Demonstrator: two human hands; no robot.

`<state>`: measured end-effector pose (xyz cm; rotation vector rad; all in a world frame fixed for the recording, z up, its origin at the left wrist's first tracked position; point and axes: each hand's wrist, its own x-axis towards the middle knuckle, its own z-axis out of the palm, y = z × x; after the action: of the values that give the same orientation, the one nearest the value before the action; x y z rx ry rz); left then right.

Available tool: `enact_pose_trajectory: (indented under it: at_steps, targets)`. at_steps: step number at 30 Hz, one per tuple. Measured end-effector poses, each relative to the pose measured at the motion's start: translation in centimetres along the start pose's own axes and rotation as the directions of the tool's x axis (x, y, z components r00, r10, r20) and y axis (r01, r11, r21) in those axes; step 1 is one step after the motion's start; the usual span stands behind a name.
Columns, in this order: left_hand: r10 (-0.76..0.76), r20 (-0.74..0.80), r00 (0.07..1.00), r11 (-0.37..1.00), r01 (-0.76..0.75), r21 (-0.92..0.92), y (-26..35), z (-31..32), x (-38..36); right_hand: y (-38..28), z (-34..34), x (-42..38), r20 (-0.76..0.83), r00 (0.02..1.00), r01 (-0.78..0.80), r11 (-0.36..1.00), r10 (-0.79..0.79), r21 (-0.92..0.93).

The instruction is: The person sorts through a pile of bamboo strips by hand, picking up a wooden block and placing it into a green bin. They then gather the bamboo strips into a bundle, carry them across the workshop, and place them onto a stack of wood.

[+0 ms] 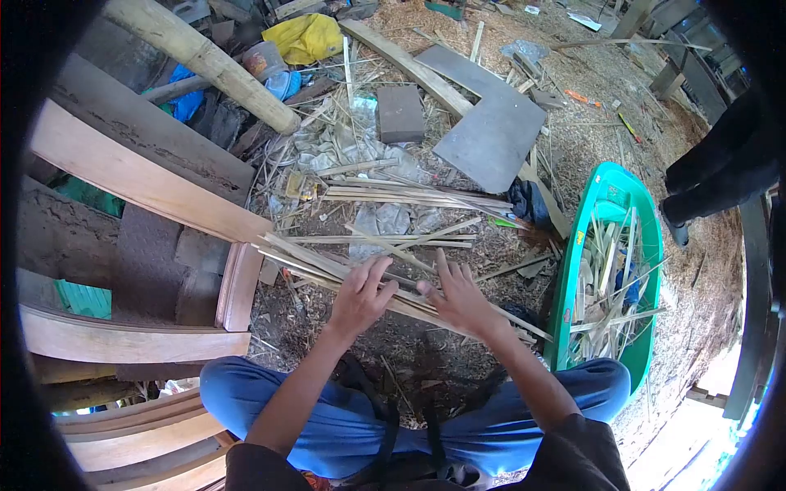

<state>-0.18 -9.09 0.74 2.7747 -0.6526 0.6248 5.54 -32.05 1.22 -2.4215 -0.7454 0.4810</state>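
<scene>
Bamboo strips (360, 282) under both hands run upper-left to lower-right.

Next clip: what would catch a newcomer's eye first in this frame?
First, the left hand and right hand, both spread open on a bundle of thin wooden strips lying across the littered ground in front of blue-trousered knees. Next, the bright green tub at right, holding more strips and offcuts. Farther back, a yellow bag lies near the top, beside a thick pale log.
</scene>
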Motion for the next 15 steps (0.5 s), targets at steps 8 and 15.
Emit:
enact_pose_trajectory:
  at_steps: [8, 15]
  targets:
    - [0.0, 0.1, 0.995, 0.998, -0.006, 0.059, -0.1, -0.8, 0.3, -2.2, 0.7, -0.8, 0.098, 0.987, 0.116, 0.988, -0.127, 0.105]
    - [-0.135, 0.158, 0.978, 0.99, 0.128, 0.055, -1.0, -1.2, -1.3, -1.1, -2.4, 0.3, 0.246, 0.966, 0.068, 0.995, -0.084, 0.073]
